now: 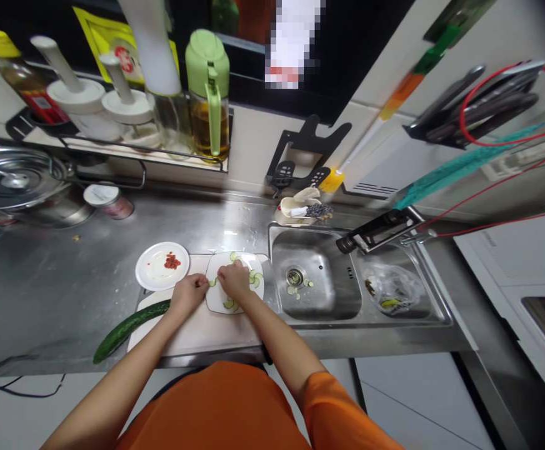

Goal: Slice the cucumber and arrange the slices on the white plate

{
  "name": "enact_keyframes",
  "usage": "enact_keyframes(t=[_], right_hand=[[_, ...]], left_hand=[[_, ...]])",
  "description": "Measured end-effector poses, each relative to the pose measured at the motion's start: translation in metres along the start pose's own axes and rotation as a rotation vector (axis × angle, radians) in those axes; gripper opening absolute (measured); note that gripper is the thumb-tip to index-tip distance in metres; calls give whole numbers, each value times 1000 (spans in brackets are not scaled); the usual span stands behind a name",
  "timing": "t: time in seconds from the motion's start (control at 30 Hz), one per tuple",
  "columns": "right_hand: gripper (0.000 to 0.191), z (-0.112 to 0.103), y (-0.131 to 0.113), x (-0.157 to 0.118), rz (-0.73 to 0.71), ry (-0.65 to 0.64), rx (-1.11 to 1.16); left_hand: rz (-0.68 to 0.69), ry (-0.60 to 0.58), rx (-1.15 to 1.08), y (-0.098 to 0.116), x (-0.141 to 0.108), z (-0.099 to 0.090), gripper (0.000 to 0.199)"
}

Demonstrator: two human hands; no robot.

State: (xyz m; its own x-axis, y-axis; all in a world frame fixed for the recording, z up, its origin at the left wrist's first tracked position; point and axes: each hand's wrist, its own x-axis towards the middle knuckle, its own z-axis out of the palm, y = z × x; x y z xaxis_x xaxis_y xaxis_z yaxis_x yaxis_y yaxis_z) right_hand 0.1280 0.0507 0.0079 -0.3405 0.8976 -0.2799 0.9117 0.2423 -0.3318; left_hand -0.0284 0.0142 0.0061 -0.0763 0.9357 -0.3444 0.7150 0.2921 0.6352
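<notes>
A white square plate (pixel 216 303) rests on the pale cutting board (pixel 183 337), with cucumber slices (pixel 255 278) set in small groups round its rim. At the plate's left edge, my left hand (pixel 189 294) pinches a cucumber slice (pixel 212 283). Over the middle of the plate my right hand (pixel 235 279) has its fingers curled closed; what they hold, if anything, is hidden. Left of my left hand lies a long green cucumber (pixel 129 328), partly on the board, its right end by my wrist. A round white plate (pixel 153 265) behind it bears chopped red pieces (pixel 172 260).
A double steel sink (pixel 319 250) lies to the right, with cucumber bits by the drain and a plastic bag (pixel 394 287) in the second basin. A black faucet (pixel 370 231) reaches over it. Left stand a lidded pot (pixel 14 187) and a can (pixel 108 201); bottles fill the rack (pixel 160 153).
</notes>
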Motion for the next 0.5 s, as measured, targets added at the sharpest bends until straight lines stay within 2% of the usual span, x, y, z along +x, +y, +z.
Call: enact_keyframes(t=[0.2, 0.37, 0.5], right_hand=[[23, 3, 0, -2, -28, 20, -39], [25, 2, 2, -10, -4, 34, -60], [25, 9, 4, -22, -101, 42, -91]], left_hand=[[80, 96, 47, -6, 2, 5, 28], [89, 81, 35, -10, 2, 7, 25], [113, 89, 30, -10, 1, 8, 24]])
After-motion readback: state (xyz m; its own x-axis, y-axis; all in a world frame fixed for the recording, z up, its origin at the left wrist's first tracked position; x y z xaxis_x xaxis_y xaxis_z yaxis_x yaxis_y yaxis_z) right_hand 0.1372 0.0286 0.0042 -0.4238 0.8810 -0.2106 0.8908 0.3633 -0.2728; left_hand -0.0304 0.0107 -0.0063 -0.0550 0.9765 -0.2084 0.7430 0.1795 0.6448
